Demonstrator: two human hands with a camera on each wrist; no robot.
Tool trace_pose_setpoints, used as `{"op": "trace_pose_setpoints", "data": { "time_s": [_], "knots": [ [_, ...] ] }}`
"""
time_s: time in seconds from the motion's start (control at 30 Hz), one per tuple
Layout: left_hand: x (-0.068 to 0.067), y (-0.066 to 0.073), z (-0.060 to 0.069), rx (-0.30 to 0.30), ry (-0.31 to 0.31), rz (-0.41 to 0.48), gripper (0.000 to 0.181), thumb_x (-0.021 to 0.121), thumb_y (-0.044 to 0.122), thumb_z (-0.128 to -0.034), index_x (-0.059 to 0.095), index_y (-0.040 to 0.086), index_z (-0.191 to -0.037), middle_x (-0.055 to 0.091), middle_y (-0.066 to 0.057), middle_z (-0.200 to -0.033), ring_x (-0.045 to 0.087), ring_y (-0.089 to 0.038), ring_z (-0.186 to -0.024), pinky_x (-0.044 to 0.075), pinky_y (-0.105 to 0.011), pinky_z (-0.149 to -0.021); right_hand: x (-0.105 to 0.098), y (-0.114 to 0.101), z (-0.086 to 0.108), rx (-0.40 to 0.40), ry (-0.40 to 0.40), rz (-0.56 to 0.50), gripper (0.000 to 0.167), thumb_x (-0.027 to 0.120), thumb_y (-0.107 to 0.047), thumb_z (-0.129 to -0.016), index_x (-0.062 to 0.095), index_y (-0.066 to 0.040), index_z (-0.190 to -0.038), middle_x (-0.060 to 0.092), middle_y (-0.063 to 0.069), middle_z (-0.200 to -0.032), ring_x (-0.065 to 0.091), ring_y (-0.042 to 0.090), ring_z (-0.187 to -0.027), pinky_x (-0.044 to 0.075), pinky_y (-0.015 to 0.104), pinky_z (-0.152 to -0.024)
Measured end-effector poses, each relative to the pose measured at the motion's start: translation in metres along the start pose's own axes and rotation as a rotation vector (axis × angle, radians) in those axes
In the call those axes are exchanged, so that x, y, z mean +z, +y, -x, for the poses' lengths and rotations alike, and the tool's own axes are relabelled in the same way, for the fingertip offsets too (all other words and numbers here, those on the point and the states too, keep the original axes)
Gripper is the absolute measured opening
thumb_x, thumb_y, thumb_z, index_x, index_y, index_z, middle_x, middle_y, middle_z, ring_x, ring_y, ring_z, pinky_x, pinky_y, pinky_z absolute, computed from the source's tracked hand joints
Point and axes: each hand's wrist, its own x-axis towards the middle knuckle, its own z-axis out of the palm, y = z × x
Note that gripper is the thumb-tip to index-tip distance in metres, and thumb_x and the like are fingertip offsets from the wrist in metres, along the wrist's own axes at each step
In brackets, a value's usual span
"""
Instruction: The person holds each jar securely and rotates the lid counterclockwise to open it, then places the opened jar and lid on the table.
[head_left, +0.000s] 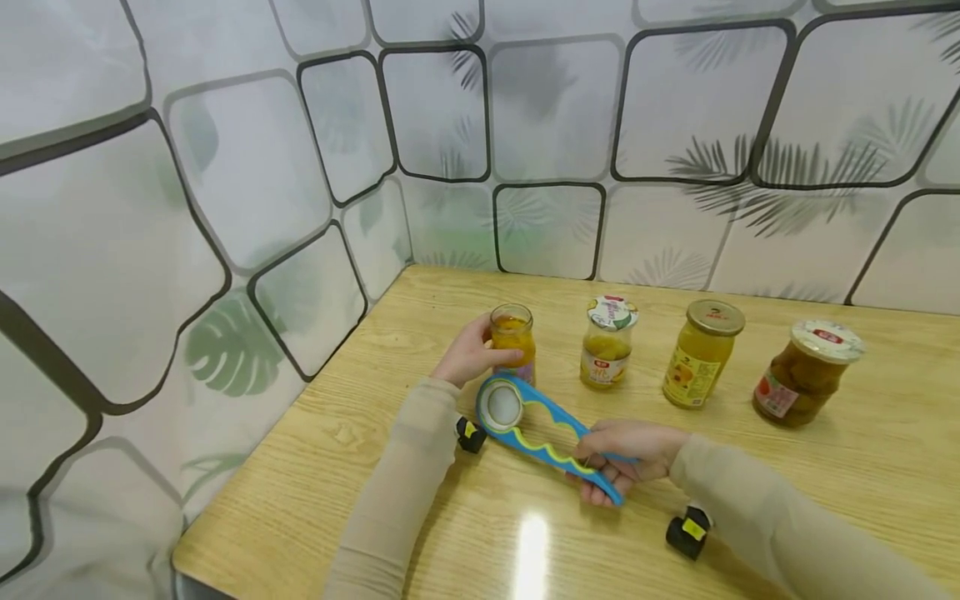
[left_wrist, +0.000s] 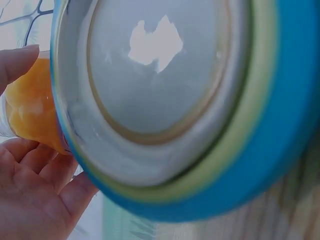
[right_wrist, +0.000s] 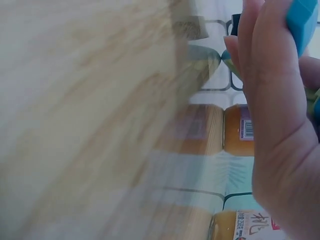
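Note:
An uncovered glass jar point(head_left: 513, 335) with orange contents stands on the table, and my left hand point(head_left: 474, 354) grips its side. In the left wrist view, the left hand point(left_wrist: 40, 185) curls round the orange jar point(left_wrist: 35, 107). My right hand point(head_left: 626, 454) holds the handles of a blue and yellow jar opener point(head_left: 551, 450); a round metal lid point(head_left: 501, 407) sits inside its ring, in front of the jar. That lid point(left_wrist: 155, 75) shows its pale inner side up close in the left wrist view. The right hand point(right_wrist: 280, 110) is partly in the right wrist view.
Three lidded jars stand in a row to the right: a pale yellow one point(head_left: 606, 350), a tall yellow one point(head_left: 699, 358) and a dark amber one point(head_left: 802, 379). Patterned curtain-like sheeting point(head_left: 555, 108) rises behind and left of the wooden table point(head_left: 345, 442).

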Motion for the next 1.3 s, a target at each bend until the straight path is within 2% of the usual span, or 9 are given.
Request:
{"op": "trace_pose_setpoints", "data": {
  "time_s": [0.2,0.5,0.7,0.97,1.13,1.23,1.3],
  "knots": [
    [0.000,-0.001,0.000,-0.001,0.001,0.003,0.047,0.069,0.009,-0.0766,0.048,0.007,-0.119,0.053,-0.007,-0.114,0.047,-0.020,-0.107,0.041,-0.035,-0.087,0.004,-0.003,-0.002,-0.012,0.008,0.012,0.028,0.040,-0.017,-0.089,0.055,0.007,-0.092,0.063,0.010,-0.075,0.061,0.012,-0.062,0.050,0.024,-0.055],
    [0.002,0.001,0.000,0.012,-0.002,-0.008,0.046,0.069,0.009,-0.0766,0.049,0.006,-0.118,0.053,-0.009,-0.114,0.047,-0.022,-0.107,0.040,-0.038,-0.088,0.003,0.000,0.000,-0.001,0.014,0.001,0.021,0.041,-0.015,-0.087,0.053,0.001,-0.081,0.064,0.013,-0.075,0.062,0.016,-0.063,0.051,0.026,-0.056],
    [0.001,0.002,0.001,0.000,0.000,-0.002,0.047,0.069,0.010,-0.0768,0.048,0.008,-0.119,0.054,-0.007,-0.114,0.047,-0.021,-0.107,0.040,-0.038,-0.088,0.005,-0.001,0.001,-0.008,0.002,-0.001,0.023,0.041,-0.015,-0.087,0.054,0.004,-0.084,0.064,0.013,-0.074,0.062,0.016,-0.063,0.051,0.027,-0.056],
    [0.001,0.001,0.000,0.005,-0.011,0.004,0.046,0.068,0.010,-0.0771,0.049,0.009,-0.119,0.054,-0.005,-0.114,0.048,-0.019,-0.106,0.040,-0.036,-0.087,0.006,-0.004,0.003,-0.021,0.011,0.033,0.021,0.042,-0.015,-0.087,0.053,0.003,-0.082,0.063,0.014,-0.073,0.062,0.016,-0.062,0.051,0.027,-0.055],
    [0.002,0.001,0.000,0.010,-0.012,0.005,0.047,0.068,0.010,-0.0767,0.048,0.008,-0.120,0.054,-0.007,-0.113,0.048,-0.020,-0.105,0.041,-0.035,-0.086,0.007,-0.006,0.007,-0.053,0.087,0.144,0.020,0.044,-0.016,-0.087,0.049,-0.001,-0.075,0.062,0.014,-0.070,0.061,0.016,-0.058,0.051,0.027,-0.052],
    [0.001,0.002,0.001,0.000,-0.006,0.004,0.048,0.069,0.010,-0.0767,0.048,0.009,-0.120,0.054,-0.007,-0.113,0.049,-0.020,-0.103,0.042,-0.035,-0.086,0.009,-0.009,0.011,-0.058,0.176,0.286,0.023,0.045,-0.017,-0.088,0.047,-0.003,-0.070,0.060,0.012,-0.064,0.058,0.015,-0.053,0.048,0.026,-0.048],
    [0.001,0.001,0.000,-0.006,0.001,-0.001,0.048,0.069,0.011,-0.0767,0.048,0.009,-0.120,0.054,-0.006,-0.113,0.049,-0.020,-0.104,0.041,-0.036,-0.087,0.010,-0.012,0.016,-0.051,0.250,0.385,0.023,0.046,-0.019,-0.089,0.048,-0.003,-0.072,0.058,0.009,-0.062,0.056,0.014,-0.051,0.047,0.026,-0.048]
  ]
}}
